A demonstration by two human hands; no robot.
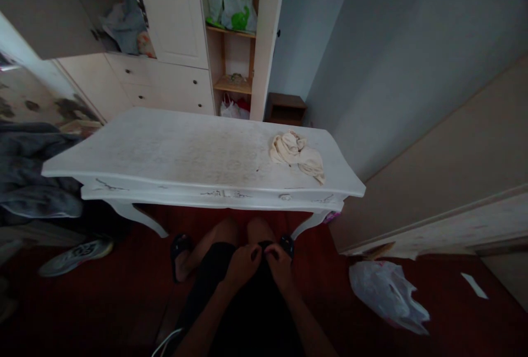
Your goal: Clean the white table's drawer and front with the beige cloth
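Crumpled on the right part of the bench (165,131), a cream cloth (284,148), one end trailing toward the near edge; probably dropped in a loose heap rather than laid out, to judge by the bunched folds; left of it, a grey-brown smudged patch (214,153) across the middle of the bench top. Nearer, past the near edge, left hand (243,265) and right hand (279,267) side by side over the lap, against dark clothing (256,318), apart from the cloth; fingers of both curled inward, perhaps simply at rest; too dark to tell of anything small pinched between them.

Beyond the far edge, a white wardrobe (177,10), door open at left, clothes (127,21) heaped inside, seemingly stuffed in unfolded; right of that, in an open shelved section, plastic bags (239,2) with green print up high, contents impossible to make out; a small pale tangle (236,77) lower down; a white bag (229,108) beside something red at the bottom. Farther right, a brown open-fronted box (289,98), interior dark; on the floor at near right, a slack translucent bag (388,294), contents unclear; at near left, a grey shoe (76,258).
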